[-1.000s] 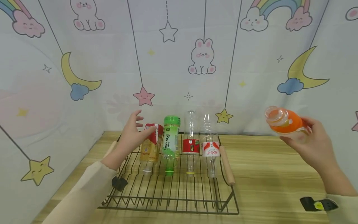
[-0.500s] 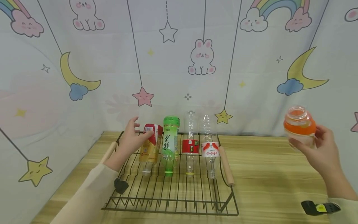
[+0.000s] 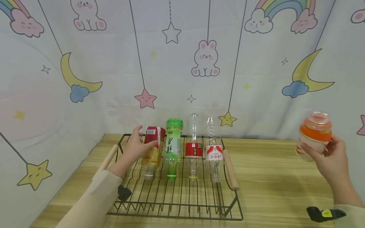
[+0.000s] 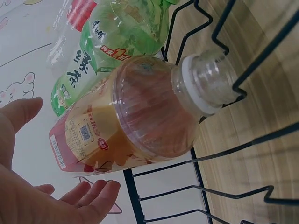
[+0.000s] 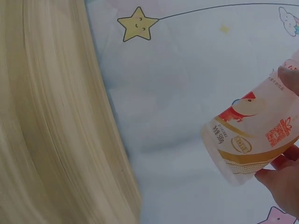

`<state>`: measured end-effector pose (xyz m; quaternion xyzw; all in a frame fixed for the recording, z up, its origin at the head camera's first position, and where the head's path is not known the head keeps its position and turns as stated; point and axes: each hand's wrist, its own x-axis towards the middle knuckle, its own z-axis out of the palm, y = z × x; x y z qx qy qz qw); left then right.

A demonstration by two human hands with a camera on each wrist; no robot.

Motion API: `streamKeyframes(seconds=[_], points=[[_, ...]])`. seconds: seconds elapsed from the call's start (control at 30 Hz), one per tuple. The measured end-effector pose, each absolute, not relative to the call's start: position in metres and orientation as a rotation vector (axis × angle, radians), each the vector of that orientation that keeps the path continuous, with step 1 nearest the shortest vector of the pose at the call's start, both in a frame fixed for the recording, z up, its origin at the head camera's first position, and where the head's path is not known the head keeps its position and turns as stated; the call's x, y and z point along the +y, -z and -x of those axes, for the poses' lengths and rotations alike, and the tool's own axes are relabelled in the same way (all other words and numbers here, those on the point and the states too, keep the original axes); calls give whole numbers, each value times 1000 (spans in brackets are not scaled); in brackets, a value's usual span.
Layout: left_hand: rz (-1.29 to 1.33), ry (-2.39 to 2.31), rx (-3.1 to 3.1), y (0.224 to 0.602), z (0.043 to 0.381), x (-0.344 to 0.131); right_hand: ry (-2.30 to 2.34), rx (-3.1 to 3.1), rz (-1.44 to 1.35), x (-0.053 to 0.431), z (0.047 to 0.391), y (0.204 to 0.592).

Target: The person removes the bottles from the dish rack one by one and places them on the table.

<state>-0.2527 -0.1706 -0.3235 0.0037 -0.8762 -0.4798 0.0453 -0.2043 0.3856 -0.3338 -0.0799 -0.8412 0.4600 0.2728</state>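
My right hand (image 3: 334, 163) holds an uncapped plastic bottle (image 3: 316, 134) with an orange upper band, raised at the right with its mouth upward. In the right wrist view, fingers and thumb grip this white-labelled bottle (image 5: 254, 128) from opposite sides. My left hand (image 3: 133, 155) is beside an upside-down bottle (image 3: 153, 147) with a red and gold label, at the left end of a black wire rack (image 3: 171, 207). Seen from the left wrist, the thumb and fingers are spread around that bottle's base, with a gap to it.
To its right in the rack stand a green tea bottle (image 3: 173, 145), a clear bottle with a red label (image 3: 194, 149) and a clear bottle with a white and red label (image 3: 214, 152), all neck-down. Wooden handles (image 3: 230, 169) flank the rack. A patterned cloth (image 3: 171, 69) hangs behind the wooden table (image 3: 271, 180).
My right hand has moved right and slightly down with its bottle, which has turned from lying over to nearly upright. The left hand has sunk slightly beside the red and gold bottle.
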Motion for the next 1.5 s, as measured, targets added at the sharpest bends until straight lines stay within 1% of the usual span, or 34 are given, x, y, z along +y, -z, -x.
streamKeyframes(seconds=[0.33, 0.73, 1.03, 1.2, 1.43, 1.5], points=[[-33, 1499, -2710, 331, 250, -173, -1275, -2268, 519, 397, 211, 350], [-42, 1501, -2744, 337, 250, -176, -1335, -2298, 638, 408, 212, 364], [-53, 1502, -2793, 335, 248, -175, -1378, -2287, 744, 419, 220, 379], [-64, 1513, -2805, 337, 249, -175, -1392, -2268, 788, 434, 228, 397], [-45, 1538, -2822, 339, 251, -174, -1344, -2302, 829, 470, 247, 439], [-40, 1539, -2827, 340, 251, -175, -1359, -2304, 821, 470, 247, 441]])
